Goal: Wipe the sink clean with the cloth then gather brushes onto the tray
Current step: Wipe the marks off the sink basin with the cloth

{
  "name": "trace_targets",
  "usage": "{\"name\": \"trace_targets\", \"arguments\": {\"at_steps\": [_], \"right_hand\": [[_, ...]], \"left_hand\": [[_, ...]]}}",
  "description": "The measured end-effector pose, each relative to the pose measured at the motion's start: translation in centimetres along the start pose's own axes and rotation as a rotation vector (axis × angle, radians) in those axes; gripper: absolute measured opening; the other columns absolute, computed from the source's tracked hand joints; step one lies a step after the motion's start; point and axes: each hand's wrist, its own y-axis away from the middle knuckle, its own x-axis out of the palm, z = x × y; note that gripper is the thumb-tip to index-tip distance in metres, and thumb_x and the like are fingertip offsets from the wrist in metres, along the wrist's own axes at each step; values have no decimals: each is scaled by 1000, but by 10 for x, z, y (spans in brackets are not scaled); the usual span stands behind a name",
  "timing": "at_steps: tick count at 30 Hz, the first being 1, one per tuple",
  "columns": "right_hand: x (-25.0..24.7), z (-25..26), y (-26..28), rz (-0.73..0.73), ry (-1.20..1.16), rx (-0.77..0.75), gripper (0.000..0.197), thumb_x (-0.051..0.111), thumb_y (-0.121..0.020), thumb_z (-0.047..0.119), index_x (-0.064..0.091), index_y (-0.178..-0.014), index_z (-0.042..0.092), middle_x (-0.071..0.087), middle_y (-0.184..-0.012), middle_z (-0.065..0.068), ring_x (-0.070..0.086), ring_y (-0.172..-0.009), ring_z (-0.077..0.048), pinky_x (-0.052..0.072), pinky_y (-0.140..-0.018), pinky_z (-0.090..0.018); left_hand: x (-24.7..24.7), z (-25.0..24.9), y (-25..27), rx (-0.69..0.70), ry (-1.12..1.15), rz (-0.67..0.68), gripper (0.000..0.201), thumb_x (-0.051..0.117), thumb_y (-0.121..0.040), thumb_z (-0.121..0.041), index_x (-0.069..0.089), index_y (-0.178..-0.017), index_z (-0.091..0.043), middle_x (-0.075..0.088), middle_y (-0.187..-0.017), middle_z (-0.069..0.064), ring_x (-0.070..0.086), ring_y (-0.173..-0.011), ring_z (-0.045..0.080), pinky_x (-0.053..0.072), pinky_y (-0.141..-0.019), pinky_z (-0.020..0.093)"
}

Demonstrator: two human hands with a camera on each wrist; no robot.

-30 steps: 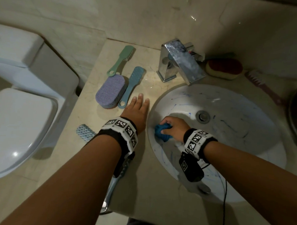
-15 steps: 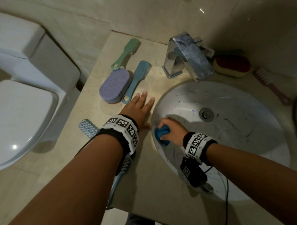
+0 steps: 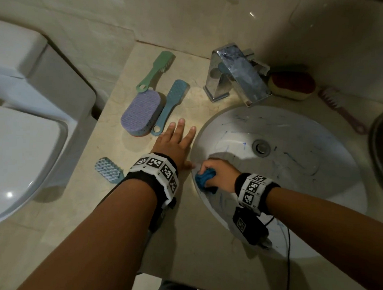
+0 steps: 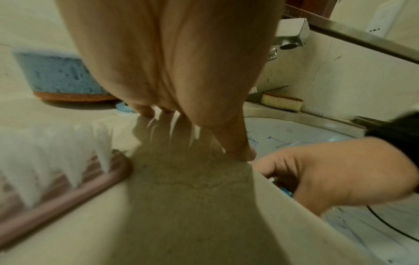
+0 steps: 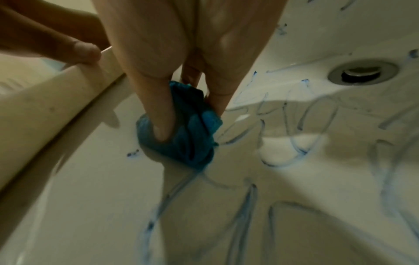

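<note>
The right hand (image 3: 217, 174) is clenched around a bunched-up blue cloth (image 3: 204, 178) and presses it on the inside wall of the white sink (image 3: 315, 194), right under the left rim. The thumb digs into the cloth, and the other fingers (image 5: 217, 100) pinch it from the far side. The cloth is dark blue, wrinkled and squashed into a small ball.

The left hand (image 3: 175, 142) lies flat on the beige desk (image 3: 192, 243) with its fingers straight and spread, holding nothing. Its thumb tip sits at the sink rim, very near the right hand.

The sink bowl has blue scribble lines all over it. The drain (image 3: 261, 147) is in the middle, well apart from the cloth, with lots of bare bowl between them.

Just past the left fingertips lie a purple sponge block (image 3: 140, 112) and a blue brush (image 3: 170, 106), side by side. A green brush (image 3: 156, 71) lies farther back. A light blue brush (image 3: 108, 169) peeks out by the left wrist near the desk edge. The tap (image 3: 239, 74) stands behind the sink. A red and yellow sponge (image 3: 292, 85) and a pink brush (image 3: 341, 109) lie by the back wall. A toilet (image 3: 22, 137) stands to the left of the desk.
</note>
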Motion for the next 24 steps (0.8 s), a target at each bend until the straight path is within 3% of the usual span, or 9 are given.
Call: {"name": "trace_targets", "arguments": {"at_steps": [6,12,15,20,24], "right_hand": [[-7,11,-23,-257,-77,-11,25,74,-70,3,60,-86,16,55,-97,-9,54,-89,-23,43,-77,-26],[0,2,7,25,-79,6,22,75,-73,5,67,-90,15,59,-96,-2,57,-92,-18,48,-84,-28],[-1,0,6,-6,-99,14,24,75,-74,6,65,-92,18,60,-97,-3,58,-92,-18,48,-82,-27],[2,5,-9,-221,-221,48,33,76,-72,5,55,-92,22,59,-96,0,56,-88,-15,43,-67,-17],[0,3,5,-28,-78,34,26,76,-72,6,64,-90,20,58,-97,-1,55,-92,-17,46,-79,-25]], "left_hand": [[-5,-3,5,-40,18,16,99,54,-86,-56,-20,-147,-30,-28,-155,3,-15,-146,24,5,-119,47],[-5,-4,8,-31,42,18,100,54,-86,-56,-20,-147,-30,-28,-155,3,-16,-146,24,4,-119,48],[-5,-3,8,-27,42,14,100,54,-86,-56,-20,-147,-30,-28,-155,3,-16,-146,24,4,-119,48],[-7,-3,9,-25,53,25,99,56,-86,-53,-19,-147,-30,-29,-155,3,-16,-146,24,4,-119,48],[-8,-3,10,-29,59,27,100,56,-86,-54,-19,-147,-30,-29,-155,2,-17,-146,24,3,-119,48]]}}
